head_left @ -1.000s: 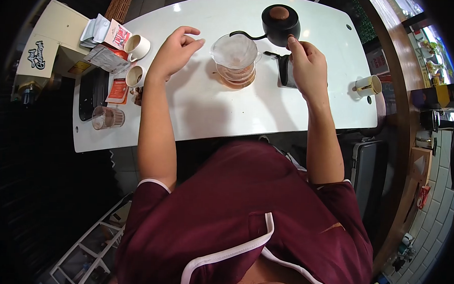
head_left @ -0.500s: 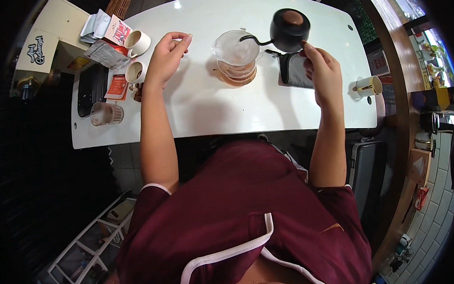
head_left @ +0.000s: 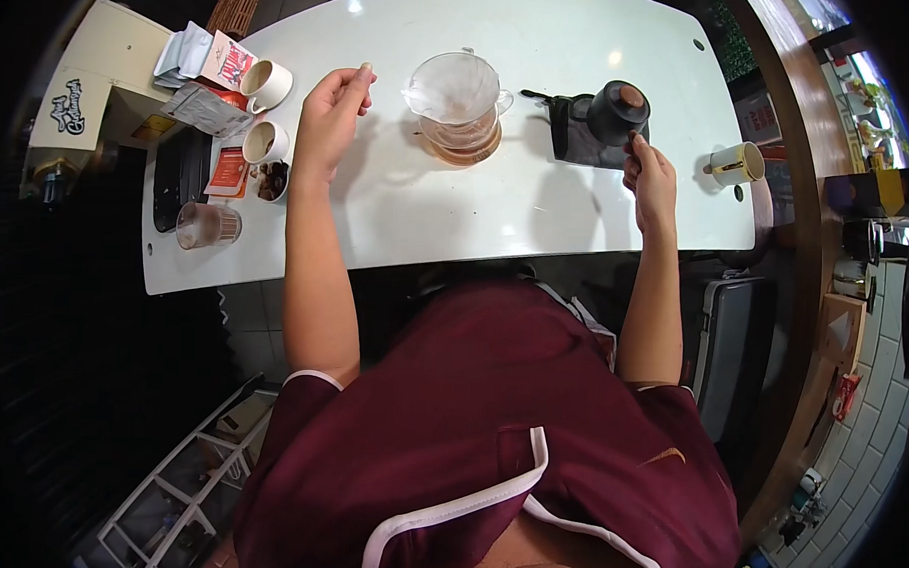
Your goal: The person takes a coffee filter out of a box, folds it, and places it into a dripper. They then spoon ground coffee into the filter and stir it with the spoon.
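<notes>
My right hand (head_left: 653,189) grips the handle of a black gooseneck kettle (head_left: 617,111) with a brown lid knob. The kettle is over a dark grey folded cloth or mat (head_left: 572,138); whether it touches it I cannot tell. Left of it stands a clear dripper (head_left: 459,96) with a pale paper filter inside, on top of a glass server (head_left: 464,149) with brown liquid at its base. My left hand (head_left: 330,114) hovers left of the dripper, fingers curled and thumb against them, with nothing visible in them.
At the table's left are two pale cups (head_left: 268,85), coffee bags (head_left: 205,110), a small bowl of dark pieces (head_left: 271,181), a ribbed glass (head_left: 208,225) and a black flat device (head_left: 181,179). A pale mug (head_left: 736,164) lies near the right edge of the white table (head_left: 417,218).
My right hand has moved the kettle right and toward me, away from above the dripper to over the dark cloth. My left hand has shifted slightly left, its fingertips now pointing more upward.
</notes>
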The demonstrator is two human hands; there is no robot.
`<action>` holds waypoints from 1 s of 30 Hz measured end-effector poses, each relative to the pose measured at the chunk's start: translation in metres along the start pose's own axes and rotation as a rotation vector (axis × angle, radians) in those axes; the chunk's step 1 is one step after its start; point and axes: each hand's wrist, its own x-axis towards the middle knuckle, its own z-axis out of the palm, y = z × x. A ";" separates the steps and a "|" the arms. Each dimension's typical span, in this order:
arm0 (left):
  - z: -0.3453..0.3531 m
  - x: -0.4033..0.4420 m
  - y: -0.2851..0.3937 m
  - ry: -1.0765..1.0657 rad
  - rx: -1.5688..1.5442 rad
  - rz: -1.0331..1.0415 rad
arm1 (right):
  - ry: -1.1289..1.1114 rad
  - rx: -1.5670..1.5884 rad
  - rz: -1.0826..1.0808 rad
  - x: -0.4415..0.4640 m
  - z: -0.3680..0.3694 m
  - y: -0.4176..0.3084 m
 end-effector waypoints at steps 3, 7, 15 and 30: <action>0.005 -0.002 0.000 0.038 -0.008 0.010 | -0.047 0.034 0.013 0.006 -0.010 0.018; 0.013 -0.007 0.003 0.097 -0.019 0.017 | -0.076 0.032 0.018 0.009 -0.015 0.034; 0.021 -0.021 0.004 0.182 -0.033 0.015 | 0.018 -0.641 -0.160 0.009 -0.026 0.020; -0.057 -0.099 -0.016 0.409 -0.087 0.029 | -0.491 -0.247 -1.050 -0.095 0.148 -0.044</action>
